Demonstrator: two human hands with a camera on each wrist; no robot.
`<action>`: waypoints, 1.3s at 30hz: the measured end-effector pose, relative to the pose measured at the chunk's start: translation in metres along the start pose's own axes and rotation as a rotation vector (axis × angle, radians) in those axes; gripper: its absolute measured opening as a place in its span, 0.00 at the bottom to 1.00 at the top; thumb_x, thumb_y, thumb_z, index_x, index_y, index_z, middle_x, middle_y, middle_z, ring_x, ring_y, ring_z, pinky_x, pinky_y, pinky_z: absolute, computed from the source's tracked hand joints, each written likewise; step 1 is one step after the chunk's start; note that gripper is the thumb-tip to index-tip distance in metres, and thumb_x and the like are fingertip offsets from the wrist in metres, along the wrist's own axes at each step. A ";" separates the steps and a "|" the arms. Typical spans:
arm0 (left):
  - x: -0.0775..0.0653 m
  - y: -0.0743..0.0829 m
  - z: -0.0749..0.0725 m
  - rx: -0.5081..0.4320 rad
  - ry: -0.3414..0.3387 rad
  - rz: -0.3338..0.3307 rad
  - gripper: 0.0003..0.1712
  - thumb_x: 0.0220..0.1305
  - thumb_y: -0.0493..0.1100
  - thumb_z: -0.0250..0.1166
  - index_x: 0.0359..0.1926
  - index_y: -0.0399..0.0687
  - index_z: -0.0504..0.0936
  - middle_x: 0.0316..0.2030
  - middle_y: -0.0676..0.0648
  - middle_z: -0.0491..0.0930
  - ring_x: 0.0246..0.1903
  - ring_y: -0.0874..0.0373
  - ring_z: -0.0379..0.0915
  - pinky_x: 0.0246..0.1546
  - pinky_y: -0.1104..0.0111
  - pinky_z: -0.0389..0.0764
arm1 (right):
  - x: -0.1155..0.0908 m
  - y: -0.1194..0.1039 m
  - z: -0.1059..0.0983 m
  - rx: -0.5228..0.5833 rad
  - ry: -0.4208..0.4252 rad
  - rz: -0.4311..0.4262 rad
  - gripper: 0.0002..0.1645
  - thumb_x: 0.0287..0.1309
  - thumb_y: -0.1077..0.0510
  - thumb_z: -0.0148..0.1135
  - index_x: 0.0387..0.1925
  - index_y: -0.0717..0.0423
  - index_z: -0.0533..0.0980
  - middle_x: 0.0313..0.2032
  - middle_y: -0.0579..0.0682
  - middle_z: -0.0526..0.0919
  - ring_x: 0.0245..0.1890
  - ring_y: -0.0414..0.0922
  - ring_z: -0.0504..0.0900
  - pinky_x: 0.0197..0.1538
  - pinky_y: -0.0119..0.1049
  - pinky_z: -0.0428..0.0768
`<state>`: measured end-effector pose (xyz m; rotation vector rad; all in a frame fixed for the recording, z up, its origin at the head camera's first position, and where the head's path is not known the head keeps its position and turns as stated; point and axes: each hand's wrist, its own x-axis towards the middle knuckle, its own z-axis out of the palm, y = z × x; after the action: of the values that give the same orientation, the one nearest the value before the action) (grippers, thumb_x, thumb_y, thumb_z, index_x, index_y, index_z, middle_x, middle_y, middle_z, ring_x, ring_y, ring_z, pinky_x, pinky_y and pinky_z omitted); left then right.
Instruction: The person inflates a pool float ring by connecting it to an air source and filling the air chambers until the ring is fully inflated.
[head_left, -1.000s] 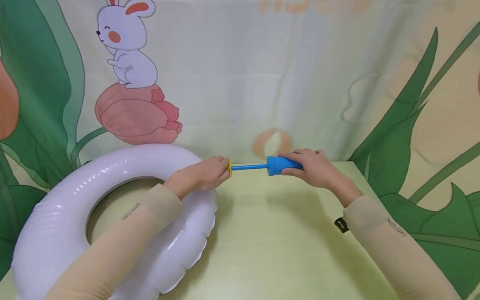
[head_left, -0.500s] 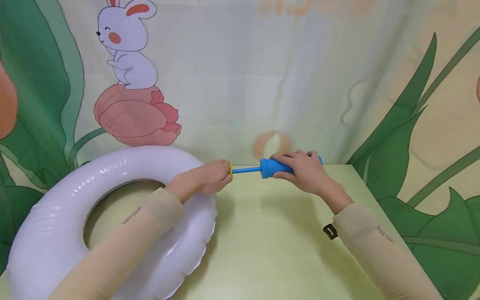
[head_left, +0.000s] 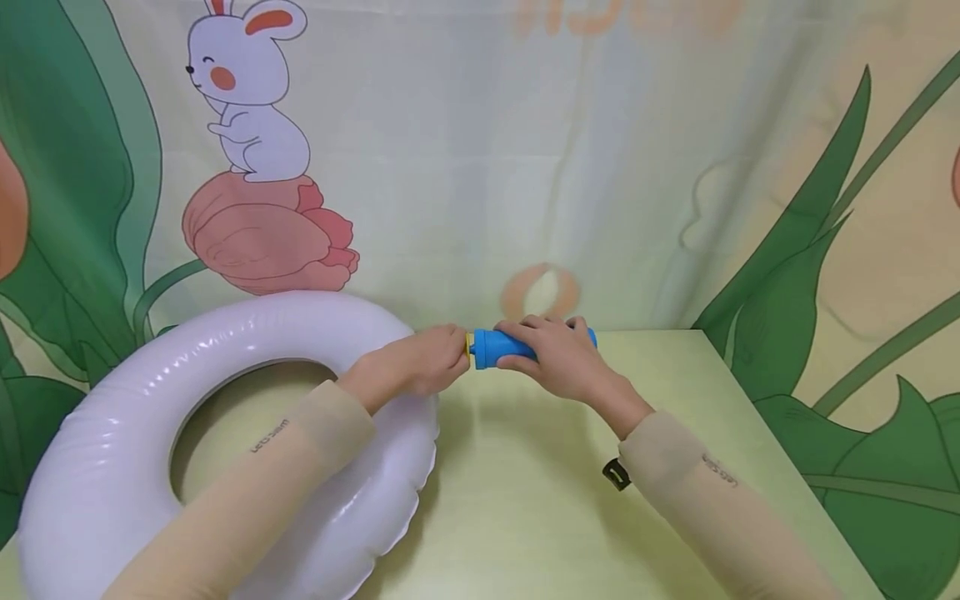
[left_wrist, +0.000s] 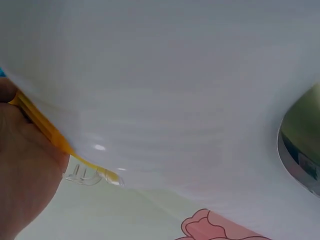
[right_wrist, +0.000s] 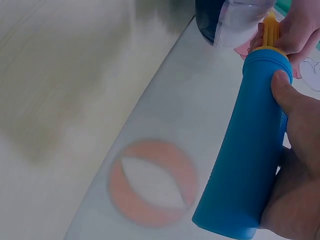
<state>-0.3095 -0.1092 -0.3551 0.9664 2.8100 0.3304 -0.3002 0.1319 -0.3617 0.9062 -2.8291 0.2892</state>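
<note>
A blue hand pump [head_left: 492, 350] lies nearly level above the table, its barrel close against the yellow end piece. My right hand [head_left: 561, 360] grips the barrel, thumb along its side in the right wrist view. My left hand [head_left: 433, 360] holds the yellow end piece [left_wrist: 47, 127] at the right side of a white inflatable swim ring [head_left: 90, 450]. In the left wrist view, the narrow yellow tip meets a clear plastic valve [left_wrist: 111, 177] at the ring's edge; the exact join is hard to make out. The ring looks plump, with a puckered outer seam.
The pale green table [head_left: 517, 517] stretches under the ring and both arms. A printed curtain [head_left: 420, 167] with a rabbit and flowers hangs right behind it. A black tab [head_left: 617, 475] hangs at the right sleeve.
My right hand has slid the pump barrel leftward, and the blue rod has gone from long and exposed to almost hidden. The left hand has stayed nearly in place.
</note>
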 end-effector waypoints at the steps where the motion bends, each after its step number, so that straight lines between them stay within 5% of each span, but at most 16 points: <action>1: 0.000 -0.001 0.000 0.000 -0.003 -0.006 0.12 0.74 0.41 0.44 0.44 0.37 0.70 0.37 0.44 0.70 0.38 0.50 0.69 0.47 0.60 0.71 | 0.001 0.001 0.000 0.008 -0.009 0.003 0.35 0.70 0.35 0.58 0.72 0.42 0.71 0.61 0.50 0.79 0.58 0.53 0.78 0.54 0.59 0.66; 14: -0.009 -0.018 -0.012 -0.044 0.029 -0.001 0.10 0.70 0.40 0.42 0.35 0.44 0.69 0.31 0.46 0.68 0.33 0.53 0.65 0.42 0.62 0.67 | -0.022 0.065 -0.029 0.147 -0.108 0.085 0.38 0.69 0.38 0.61 0.75 0.45 0.68 0.67 0.56 0.74 0.66 0.57 0.70 0.62 0.61 0.59; 21: -0.015 -0.026 -0.012 -0.064 0.017 -0.016 0.09 0.70 0.40 0.43 0.35 0.44 0.69 0.31 0.46 0.68 0.34 0.52 0.65 0.43 0.61 0.67 | -0.034 0.084 -0.032 0.108 -0.079 0.094 0.38 0.70 0.39 0.61 0.75 0.48 0.67 0.67 0.59 0.73 0.67 0.59 0.70 0.61 0.63 0.59; 30: -0.018 -0.016 -0.018 -0.068 -0.013 -0.030 0.10 0.70 0.40 0.41 0.36 0.42 0.68 0.32 0.45 0.68 0.34 0.52 0.64 0.42 0.61 0.67 | -0.018 0.055 -0.021 -0.003 0.007 0.001 0.37 0.69 0.37 0.61 0.73 0.47 0.70 0.64 0.56 0.77 0.62 0.57 0.74 0.56 0.62 0.63; 39: -0.003 0.004 -0.016 -0.034 -0.029 0.003 0.10 0.72 0.40 0.44 0.40 0.38 0.69 0.32 0.44 0.69 0.34 0.51 0.67 0.43 0.61 0.69 | -0.007 0.015 -0.010 -0.033 0.034 -0.010 0.36 0.70 0.35 0.58 0.72 0.46 0.72 0.60 0.51 0.80 0.57 0.53 0.78 0.54 0.60 0.66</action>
<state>-0.3082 -0.1110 -0.3388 0.9607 2.7685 0.3603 -0.3018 0.1500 -0.3552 0.8994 -2.7894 0.2533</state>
